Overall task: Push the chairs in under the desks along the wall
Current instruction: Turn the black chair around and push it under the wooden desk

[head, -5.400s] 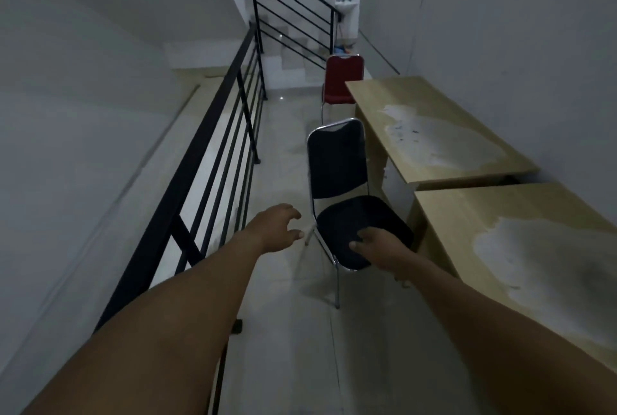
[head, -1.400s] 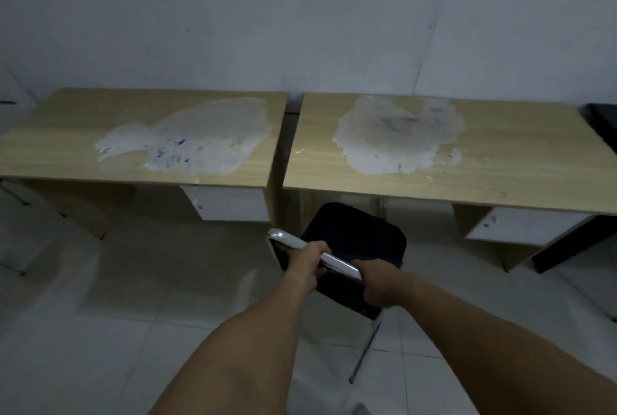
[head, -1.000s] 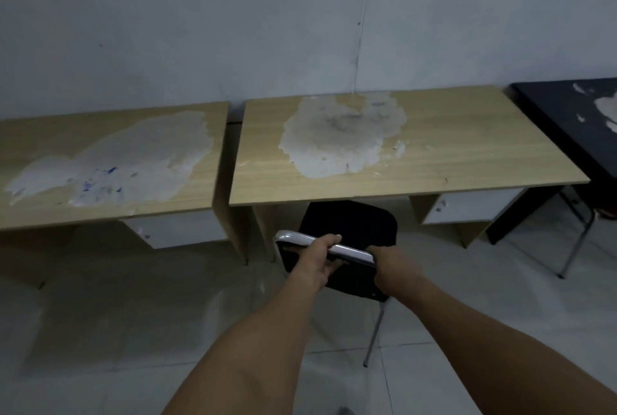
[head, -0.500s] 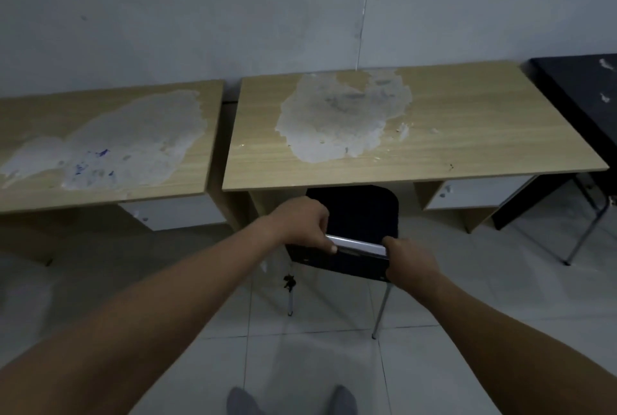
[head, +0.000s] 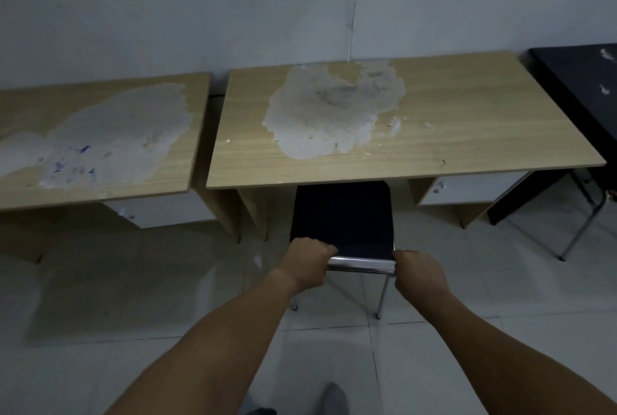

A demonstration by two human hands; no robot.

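Observation:
A black padded chair (head: pixel 342 217) with a chrome frame stands square to the right-hand wooden desk (head: pixel 467 134). Its seat is hidden under the desk top; only the backrest and rear legs show. My left hand (head: pixel 309 257) grips the left end of the chrome top rail. My right hand (head: pixel 419 272) grips the right end of the same rail. A second wooden desk (head: pixel 40 101) with a worn grey patch stands to the left against the wall.
A black table (head: pixel 581 81) stands at the far right, with thin metal legs (head: pixel 581 231) beside it. Each wooden desk has a white drawer box beneath. Pale floor tiles run behind the chair. My feet show at the bottom edge.
The chair has turned square to the desk and slid forward, its seat now under the right-hand desk. Both hands have moved outward to the ends of the top rail.

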